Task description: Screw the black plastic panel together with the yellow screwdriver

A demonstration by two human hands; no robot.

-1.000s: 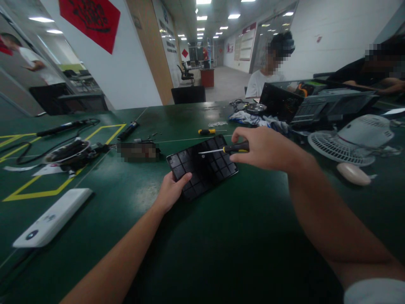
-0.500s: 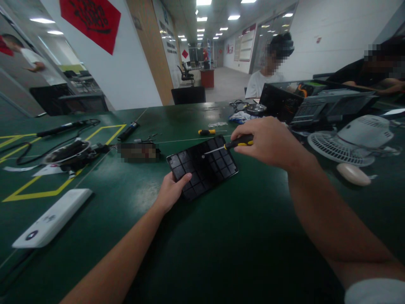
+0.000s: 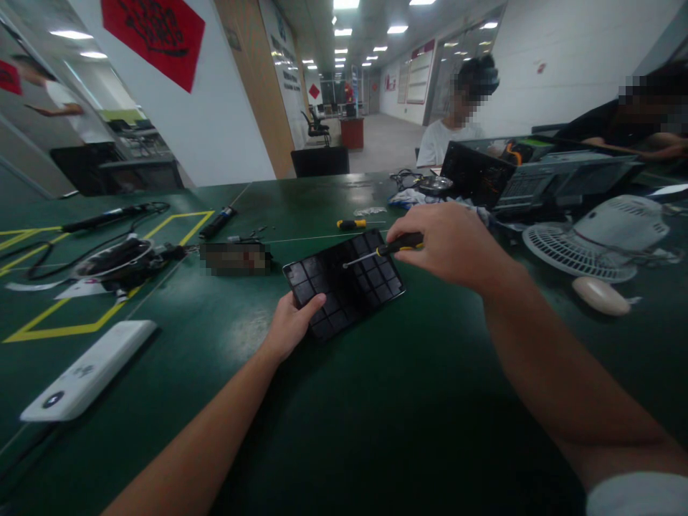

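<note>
My left hand (image 3: 294, 322) grips the lower left edge of a flat black panel with a raised grid (image 3: 344, 287), its thumb lying on the panel's face. The panel is tilted above the green table (image 3: 344, 416). In my right hand (image 3: 446, 240) is a screwdriver (image 3: 400, 245) with a black and yellow handle. The shaft slants down to the left, and its tip is at a small round spot near the panel's middle. Whether the tip touches there I cannot tell. Behind the panel lies a second, yellow and black screwdriver (image 3: 352, 224).
A white oblong device (image 3: 91, 369) lies at the left, near a coil of black cable (image 3: 115, 258). At the right are a white fan grille (image 3: 580, 247), a pale oval object (image 3: 600, 296) and an opened computer case (image 3: 564, 179). A person (image 3: 454, 136) sits across the table.
My right hand has shifted slightly left with the screwdriver, and the tip stays near the same spot. My left hand and the panel are still. A person at far left has moved right.
</note>
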